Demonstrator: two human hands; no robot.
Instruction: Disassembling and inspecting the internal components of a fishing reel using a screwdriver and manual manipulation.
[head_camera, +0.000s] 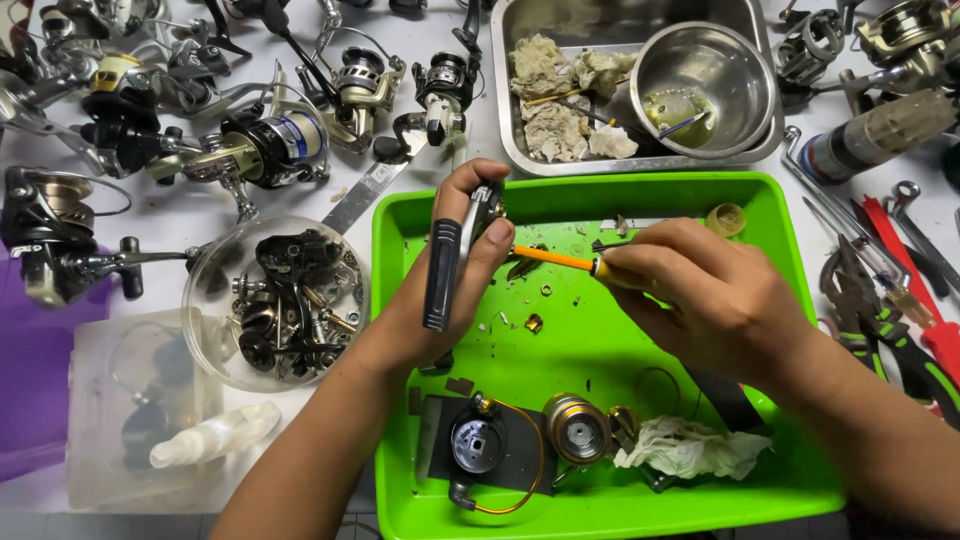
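Item: reel handle clenched in left hand above green tray near its far edge, right hand gripping orange-shafted tool against it; risk: tip slipping, small parts likely scattering off tray.

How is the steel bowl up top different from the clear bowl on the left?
The steel bowl is opaque metal, sits inside a steel tray and is nearly empty, with some yellowish liquid. The clear bowl is see-through, sits on the table and is full of dark reel parts. Both are round.
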